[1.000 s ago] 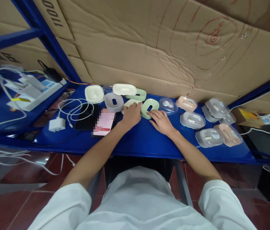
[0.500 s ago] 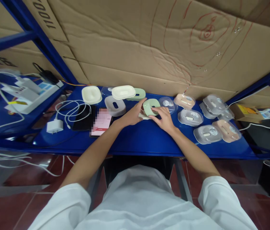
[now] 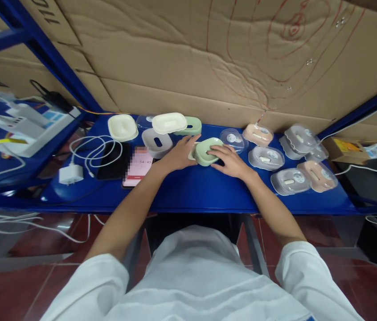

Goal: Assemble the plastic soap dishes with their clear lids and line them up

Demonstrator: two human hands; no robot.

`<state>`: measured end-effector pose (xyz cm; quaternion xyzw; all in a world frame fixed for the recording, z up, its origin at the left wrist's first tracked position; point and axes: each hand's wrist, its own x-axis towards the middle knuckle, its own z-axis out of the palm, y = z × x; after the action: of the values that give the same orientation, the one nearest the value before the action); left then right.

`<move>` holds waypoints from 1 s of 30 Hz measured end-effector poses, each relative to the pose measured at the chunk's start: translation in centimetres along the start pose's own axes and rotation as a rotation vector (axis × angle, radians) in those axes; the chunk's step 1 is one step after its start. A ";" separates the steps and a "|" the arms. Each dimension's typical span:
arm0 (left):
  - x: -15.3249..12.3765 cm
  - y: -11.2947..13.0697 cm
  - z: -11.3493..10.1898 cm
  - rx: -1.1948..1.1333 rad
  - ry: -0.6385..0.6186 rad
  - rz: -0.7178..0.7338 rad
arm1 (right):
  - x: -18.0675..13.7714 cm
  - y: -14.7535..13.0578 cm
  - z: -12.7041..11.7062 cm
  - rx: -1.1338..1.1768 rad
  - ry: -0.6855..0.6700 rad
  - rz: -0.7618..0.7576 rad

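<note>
Near the middle of the table I have a light green oval plastic box (image 3: 205,154), its hollow side tilted up. My right hand (image 3: 230,161) grips its right side, with fingertips reaching inside. My left hand (image 3: 182,154) is at its left, closed on a cream plastic piece (image 3: 192,152) that is mostly hidden by the hand and the green box. Behind the left hand lie a white box with a slot (image 3: 157,143), a cream oval tray (image 3: 169,122) and another green piece (image 3: 193,126). A clear lid (image 3: 233,140) rests just beyond my right hand.
Several lidded grey and pink boxes (image 3: 266,158) stand at the right. To the left are a cream dish (image 3: 122,127), a phone with a lit screen (image 3: 138,165), a dark device (image 3: 113,161), and a white charger (image 3: 71,174) with coiled cable. A cardboard wall (image 3: 161,67) rises behind.
The green box has turned in my hands: its slotted face showed before, and now its hollow inside faces up. My left hand has shifted slightly left. The view has tilted a little downward.
</note>
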<state>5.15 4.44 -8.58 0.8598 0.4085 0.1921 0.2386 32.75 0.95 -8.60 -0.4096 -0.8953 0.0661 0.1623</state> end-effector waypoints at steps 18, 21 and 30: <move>-0.5 1.2 0.1 0.215 -0.153 -0.010 | 0.0 0.6 0.3 -0.184 0.162 0.142; -0.4 0.6 0.1 0.151 -0.091 -0.045 | -0.5 1.9 0.4 -0.281 0.285 0.368; -0.3 0.0 -0.7 -0.075 -0.092 -0.069 | -0.3 4.1 0.8 -0.166 0.379 0.442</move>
<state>4.62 4.31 -8.07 0.8437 0.4189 0.1591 0.2956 35.61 3.39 -10.43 -0.6114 -0.7405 -0.0512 0.2742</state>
